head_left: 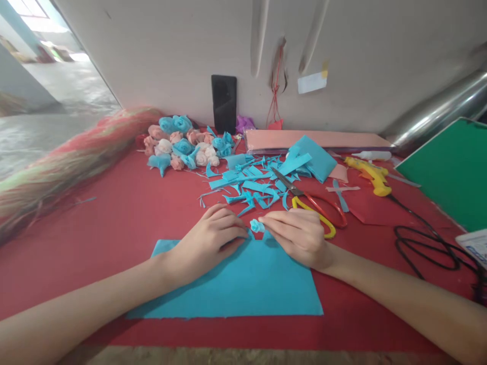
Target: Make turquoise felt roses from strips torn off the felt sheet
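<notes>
My right hand (299, 234) is closed, its thumb and fingertips pinching a small rolled blue crepe paper flower (257, 226). Opposite it, my left hand (213, 233) curls at the far edge of a blue crepe paper sheet (236, 294), fingertips closed on that edge beside the flower; its thumb is partly hidden. The sheet lies flat under both hands, with a notch in its far edge. Just past the right hand lie scissors (300, 194) with one red and one yellow handle, blades pointing away to the left. Blue paper scraps (253, 185) are scattered beyond the hands.
Finished paper roses (182, 147) are heaped at the back left. A phone (224, 104) leans on the wall. A folded blue paper piece (314, 159), a pink paper pack (319, 139), a yellow glue gun (371, 175) with black cord and a green board (449, 175) occupy the right.
</notes>
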{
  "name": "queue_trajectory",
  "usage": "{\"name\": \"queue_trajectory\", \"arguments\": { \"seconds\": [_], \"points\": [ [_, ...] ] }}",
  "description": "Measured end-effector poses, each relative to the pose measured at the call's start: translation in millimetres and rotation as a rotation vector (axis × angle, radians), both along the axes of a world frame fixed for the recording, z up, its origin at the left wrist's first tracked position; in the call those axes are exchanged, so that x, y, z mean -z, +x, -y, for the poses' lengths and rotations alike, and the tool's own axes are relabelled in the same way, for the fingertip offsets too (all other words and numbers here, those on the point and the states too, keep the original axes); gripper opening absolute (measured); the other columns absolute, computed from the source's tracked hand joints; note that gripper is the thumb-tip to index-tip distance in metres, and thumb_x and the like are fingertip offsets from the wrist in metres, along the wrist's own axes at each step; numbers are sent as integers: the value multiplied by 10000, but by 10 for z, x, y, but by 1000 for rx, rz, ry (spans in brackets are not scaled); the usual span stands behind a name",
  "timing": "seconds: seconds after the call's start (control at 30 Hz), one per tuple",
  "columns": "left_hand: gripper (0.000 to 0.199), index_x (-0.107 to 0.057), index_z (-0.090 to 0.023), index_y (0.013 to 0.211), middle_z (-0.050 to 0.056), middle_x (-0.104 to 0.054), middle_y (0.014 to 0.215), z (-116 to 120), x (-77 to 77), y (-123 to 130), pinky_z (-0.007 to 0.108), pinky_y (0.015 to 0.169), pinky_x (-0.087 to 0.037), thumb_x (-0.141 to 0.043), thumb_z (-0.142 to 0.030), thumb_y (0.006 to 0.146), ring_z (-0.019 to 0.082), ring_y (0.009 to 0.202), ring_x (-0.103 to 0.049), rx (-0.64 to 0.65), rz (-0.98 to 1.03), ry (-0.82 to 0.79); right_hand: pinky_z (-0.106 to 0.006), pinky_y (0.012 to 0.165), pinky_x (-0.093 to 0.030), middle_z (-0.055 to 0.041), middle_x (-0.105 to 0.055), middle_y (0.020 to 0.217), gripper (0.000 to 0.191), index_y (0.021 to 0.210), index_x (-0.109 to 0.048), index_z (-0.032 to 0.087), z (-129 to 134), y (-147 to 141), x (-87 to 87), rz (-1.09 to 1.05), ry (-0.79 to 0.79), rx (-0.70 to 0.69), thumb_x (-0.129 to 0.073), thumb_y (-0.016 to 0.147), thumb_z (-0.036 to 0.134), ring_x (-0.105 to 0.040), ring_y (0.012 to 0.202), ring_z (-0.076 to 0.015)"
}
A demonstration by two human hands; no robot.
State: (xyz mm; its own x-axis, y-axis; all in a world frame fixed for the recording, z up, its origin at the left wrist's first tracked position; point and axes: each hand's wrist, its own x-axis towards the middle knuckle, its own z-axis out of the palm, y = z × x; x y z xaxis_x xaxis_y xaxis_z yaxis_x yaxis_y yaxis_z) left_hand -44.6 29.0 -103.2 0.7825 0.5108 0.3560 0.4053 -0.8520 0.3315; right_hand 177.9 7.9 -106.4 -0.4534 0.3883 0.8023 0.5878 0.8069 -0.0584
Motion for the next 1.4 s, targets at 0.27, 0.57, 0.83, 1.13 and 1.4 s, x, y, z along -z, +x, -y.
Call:
{"name": "queue_trajectory", "arguments": {
  "seconds": [0.27, 0.57, 0.83, 1.13, 1.4],
  "points": [
    [112, -625, -184, 948, 50, -632, 930, -30, 11, 13, 339, 878, -463, -527, -157, 901, 184, 934, -559, 8, 38, -84, -256, 524, -493, -53, -766, 815, 171, 927, -716, 155, 12, 6, -23, 11, -15, -17, -569, 859, 101, -681, 604, -136],
    [151, -606, -160, 864, 42, -682, 866, -38, -34, 36, 372, 910, -442, -467, -172, 921, 176, 843, -602, -22, 75, -164, -260, 502, -476, -59, -768, 846, 178, 949, -703, 142, 33, 29, -48, 59, -17, -79, -553, 863, 102, -685, 608, -139],
    [138, -539, -177, 841, 6, -638, 747, -11, -96, 46, 375, 882, -451, -423, -164, 913, 158, 744, -583, -172, 109, -249, -255, 512, -495, -52, -767, 838, 184, 966, -706, 153, 36, 24, -53, 26, -31, -84, -569, 858, 94, -701, 637, -144],
    [160, -537, -169, 798, 7, -592, 749, 9, -205, 56, 242, 656, -485, -419, -196, 903, 124, 678, -576, -237, 208, -348, -267, 625, -592, -49, -768, 832, 171, 888, -713, 197, 149, 8, -343, -154, -88, -47, -586, 858, 86, -721, 701, -162],
    [94, -631, -196, 835, -35, -664, 760, 147, -920, 128, 184, 613, -487, -542, -225, 847, 104, 670, -610, -208, 398, -272, -207, 628, -607, -13, -769, 844, 196, 968, -716, 238, 400, 127, -889, -93, -106, -83, -589, 875, 121, -718, 695, -137]
  ]
}}
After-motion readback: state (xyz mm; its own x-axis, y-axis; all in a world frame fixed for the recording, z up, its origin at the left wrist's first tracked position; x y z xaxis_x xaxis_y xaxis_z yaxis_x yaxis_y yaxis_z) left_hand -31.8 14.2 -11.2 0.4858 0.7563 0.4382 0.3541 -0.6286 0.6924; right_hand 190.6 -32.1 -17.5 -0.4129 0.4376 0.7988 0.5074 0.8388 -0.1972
